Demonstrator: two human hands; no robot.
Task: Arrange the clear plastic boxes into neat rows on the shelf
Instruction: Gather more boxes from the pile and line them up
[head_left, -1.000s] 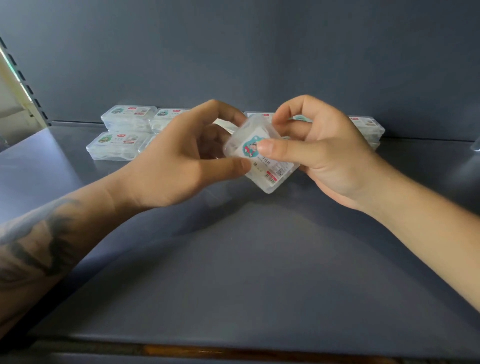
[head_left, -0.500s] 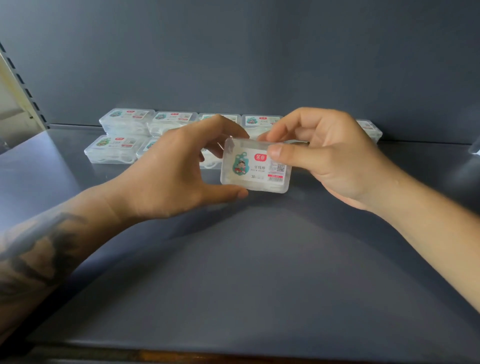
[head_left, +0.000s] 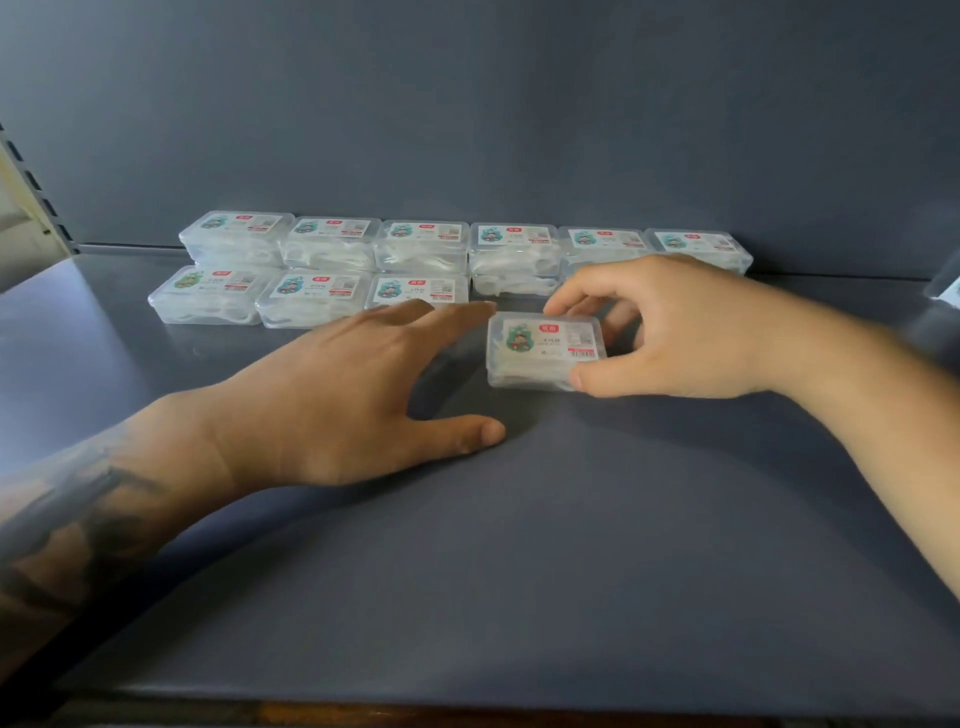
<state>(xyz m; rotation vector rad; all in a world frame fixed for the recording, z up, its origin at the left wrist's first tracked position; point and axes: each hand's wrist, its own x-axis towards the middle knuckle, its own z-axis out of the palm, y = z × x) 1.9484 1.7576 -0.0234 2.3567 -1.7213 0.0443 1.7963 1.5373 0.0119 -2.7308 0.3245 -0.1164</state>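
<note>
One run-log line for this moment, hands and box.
right hand: grips clear box, label up, on shelf | left hand: open, beside box | front row: three boxes, next slot unfilled

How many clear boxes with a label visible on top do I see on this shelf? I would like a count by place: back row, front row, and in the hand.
Back row: 6
Front row: 3
Held box, in the right hand: 1
Total: 10
Boxes lying under the back row are partly hidden and not counted.
</note>
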